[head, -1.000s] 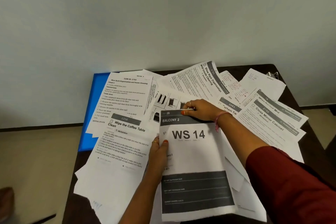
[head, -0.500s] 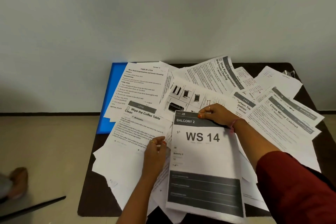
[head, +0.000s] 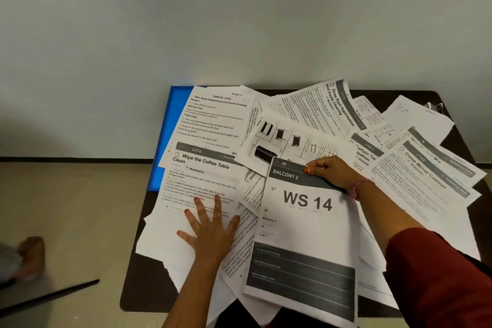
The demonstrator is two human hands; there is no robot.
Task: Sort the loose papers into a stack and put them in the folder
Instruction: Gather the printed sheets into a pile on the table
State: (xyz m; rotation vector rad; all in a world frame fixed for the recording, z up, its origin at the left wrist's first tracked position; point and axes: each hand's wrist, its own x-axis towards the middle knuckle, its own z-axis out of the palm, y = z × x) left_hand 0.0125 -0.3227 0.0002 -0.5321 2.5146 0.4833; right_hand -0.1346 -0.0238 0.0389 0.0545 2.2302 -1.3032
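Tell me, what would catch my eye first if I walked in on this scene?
Probably the big sheet printed "WS 14", front and centre, with the right hand gripping its top edge. Around it, loose papers lie fanned in a messy overlap across the dark table, and the left hand lies flat with spread fingers on the sheets to the left. A bright blue folder peeks out beneath the pile at the far left.

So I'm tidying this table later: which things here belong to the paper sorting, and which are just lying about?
Part of the job:
- loose papers spread over the table
- WS 14 sheet, pinched by the right hand
- Wipe the Coffee Table sheet, under the flat left hand
- blue folder

Just lying about:
- small metal clip, far right corner
- dark rod on the floor
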